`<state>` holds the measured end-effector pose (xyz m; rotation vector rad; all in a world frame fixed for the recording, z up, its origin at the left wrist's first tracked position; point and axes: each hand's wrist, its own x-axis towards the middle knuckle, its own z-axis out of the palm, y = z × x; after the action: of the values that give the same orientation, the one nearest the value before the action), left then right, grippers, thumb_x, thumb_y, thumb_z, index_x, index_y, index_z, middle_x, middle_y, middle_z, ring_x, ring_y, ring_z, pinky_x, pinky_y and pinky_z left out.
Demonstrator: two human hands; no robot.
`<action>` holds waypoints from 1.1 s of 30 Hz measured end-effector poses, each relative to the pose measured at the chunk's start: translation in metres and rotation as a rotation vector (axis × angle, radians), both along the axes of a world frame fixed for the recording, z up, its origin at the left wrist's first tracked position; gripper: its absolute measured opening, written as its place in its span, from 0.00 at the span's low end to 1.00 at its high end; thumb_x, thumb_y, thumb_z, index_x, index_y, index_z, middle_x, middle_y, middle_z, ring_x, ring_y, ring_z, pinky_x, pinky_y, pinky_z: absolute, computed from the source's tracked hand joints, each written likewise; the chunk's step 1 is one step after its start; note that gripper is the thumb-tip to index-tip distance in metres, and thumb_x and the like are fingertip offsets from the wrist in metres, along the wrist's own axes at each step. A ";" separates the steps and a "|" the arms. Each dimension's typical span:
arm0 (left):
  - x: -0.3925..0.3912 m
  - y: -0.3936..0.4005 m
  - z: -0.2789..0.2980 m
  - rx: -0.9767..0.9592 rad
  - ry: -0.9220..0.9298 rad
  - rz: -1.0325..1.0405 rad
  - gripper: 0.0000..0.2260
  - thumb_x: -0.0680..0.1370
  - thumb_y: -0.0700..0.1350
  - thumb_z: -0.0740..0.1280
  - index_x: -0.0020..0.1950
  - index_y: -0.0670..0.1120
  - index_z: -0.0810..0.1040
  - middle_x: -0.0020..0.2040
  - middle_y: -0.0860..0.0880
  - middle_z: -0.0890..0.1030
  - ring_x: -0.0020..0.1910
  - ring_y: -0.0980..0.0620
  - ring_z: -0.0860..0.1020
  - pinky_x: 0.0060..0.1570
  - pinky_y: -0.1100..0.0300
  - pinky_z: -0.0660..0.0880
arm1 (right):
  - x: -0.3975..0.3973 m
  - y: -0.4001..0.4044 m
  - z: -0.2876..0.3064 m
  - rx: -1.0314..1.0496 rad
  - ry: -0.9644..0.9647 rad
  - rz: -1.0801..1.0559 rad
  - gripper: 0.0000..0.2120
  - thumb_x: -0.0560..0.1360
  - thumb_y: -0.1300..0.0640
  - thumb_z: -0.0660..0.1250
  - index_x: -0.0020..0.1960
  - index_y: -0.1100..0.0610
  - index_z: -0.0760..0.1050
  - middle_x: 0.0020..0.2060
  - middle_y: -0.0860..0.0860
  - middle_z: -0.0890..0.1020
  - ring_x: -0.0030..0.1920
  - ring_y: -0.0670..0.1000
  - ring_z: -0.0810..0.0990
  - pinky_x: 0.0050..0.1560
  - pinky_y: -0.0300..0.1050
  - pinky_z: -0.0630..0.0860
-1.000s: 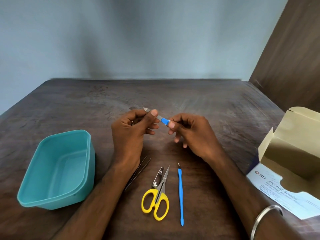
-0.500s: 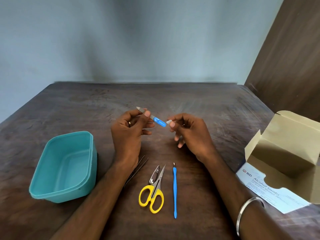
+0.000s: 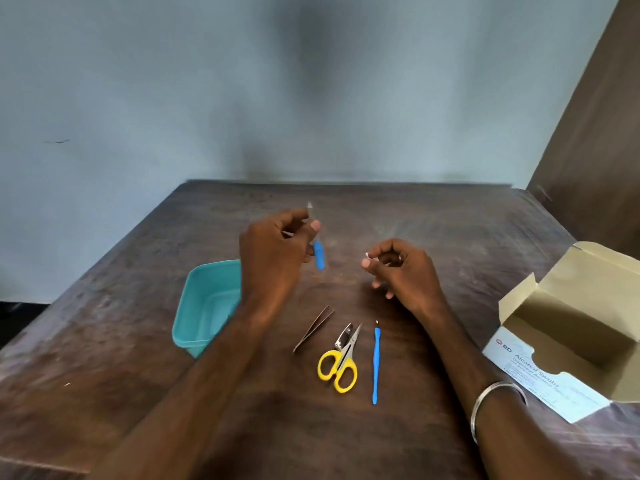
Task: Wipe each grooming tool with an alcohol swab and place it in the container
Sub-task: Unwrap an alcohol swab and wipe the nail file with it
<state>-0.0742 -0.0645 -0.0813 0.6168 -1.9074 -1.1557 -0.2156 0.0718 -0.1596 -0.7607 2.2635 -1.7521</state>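
L hand [image 3: 273, 258] fingers clamped on blue-handled file [image 3: 319, 258] above container [image 3: 207, 306]; R hand [image 3: 401, 271] fingers pinch swab [image 3: 367, 255].

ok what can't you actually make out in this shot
Head view only:
- Swab: a tiny white speck pinched in the right hand, mostly hidden by fingers.
- Blue-handled tool: motion-blurred, its middle covered by the left hand, so its type is unclear.
- Teal container: the left forearm covers its right side.
- Swab box: cut off by the right edge; small print unreadable.
- Metal piece beside the scissors: too small to identify.
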 end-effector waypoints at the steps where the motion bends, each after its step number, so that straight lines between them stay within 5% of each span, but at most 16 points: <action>1: 0.008 -0.011 0.006 -0.023 -0.048 0.024 0.11 0.75 0.41 0.73 0.57 0.45 0.83 0.39 0.50 0.84 0.32 0.54 0.83 0.36 0.60 0.82 | -0.001 -0.001 -0.001 0.007 0.002 -0.003 0.05 0.74 0.57 0.75 0.47 0.54 0.80 0.40 0.53 0.86 0.30 0.52 0.84 0.24 0.43 0.74; 5: 0.040 -0.057 0.022 -0.005 -0.308 0.065 0.06 0.73 0.40 0.75 0.49 0.44 0.84 0.33 0.47 0.84 0.28 0.50 0.82 0.38 0.55 0.82 | 0.000 -0.001 -0.002 0.036 0.059 -0.020 0.03 0.76 0.57 0.72 0.48 0.54 0.78 0.42 0.50 0.87 0.30 0.52 0.84 0.25 0.41 0.74; 8: 0.059 -0.072 0.023 -0.002 -0.541 0.057 0.03 0.72 0.36 0.74 0.42 0.42 0.83 0.33 0.43 0.84 0.30 0.46 0.84 0.38 0.51 0.83 | 0.005 -0.003 -0.004 0.072 0.185 -0.021 0.04 0.76 0.56 0.72 0.48 0.52 0.77 0.42 0.47 0.86 0.28 0.48 0.83 0.35 0.43 0.78; 15: 0.057 -0.075 -0.008 0.034 -0.918 0.008 0.05 0.76 0.34 0.67 0.46 0.36 0.83 0.34 0.38 0.84 0.34 0.41 0.84 0.40 0.49 0.84 | 0.008 -0.001 -0.005 0.093 0.274 -0.032 0.02 0.78 0.56 0.69 0.48 0.51 0.76 0.44 0.46 0.86 0.28 0.44 0.82 0.42 0.50 0.82; 20: 0.047 -0.077 -0.024 -0.055 -0.976 0.006 0.11 0.75 0.32 0.61 0.43 0.40 0.83 0.32 0.42 0.83 0.33 0.43 0.84 0.39 0.48 0.84 | 0.007 -0.001 -0.006 0.112 0.278 -0.025 0.02 0.78 0.55 0.70 0.48 0.51 0.77 0.43 0.46 0.86 0.28 0.44 0.82 0.42 0.51 0.82; 25: 0.041 -0.072 -0.023 -0.180 -1.033 -0.027 0.15 0.75 0.35 0.63 0.54 0.47 0.85 0.43 0.46 0.85 0.41 0.48 0.83 0.46 0.53 0.82 | 0.006 -0.001 -0.006 0.113 0.270 -0.022 0.02 0.77 0.55 0.70 0.49 0.52 0.78 0.43 0.45 0.86 0.28 0.44 0.83 0.42 0.50 0.82; 33: 0.039 -0.072 -0.020 -0.188 -1.018 -0.017 0.13 0.77 0.35 0.64 0.56 0.44 0.84 0.43 0.45 0.85 0.39 0.48 0.84 0.45 0.53 0.83 | 0.005 -0.001 -0.006 0.125 0.262 -0.023 0.03 0.76 0.55 0.72 0.48 0.51 0.78 0.43 0.45 0.85 0.28 0.44 0.83 0.43 0.47 0.82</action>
<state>-0.0352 -0.1364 -0.1014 1.2322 -2.8098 -0.6724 -0.2102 0.0704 -0.1652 -0.9930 2.5296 -1.5813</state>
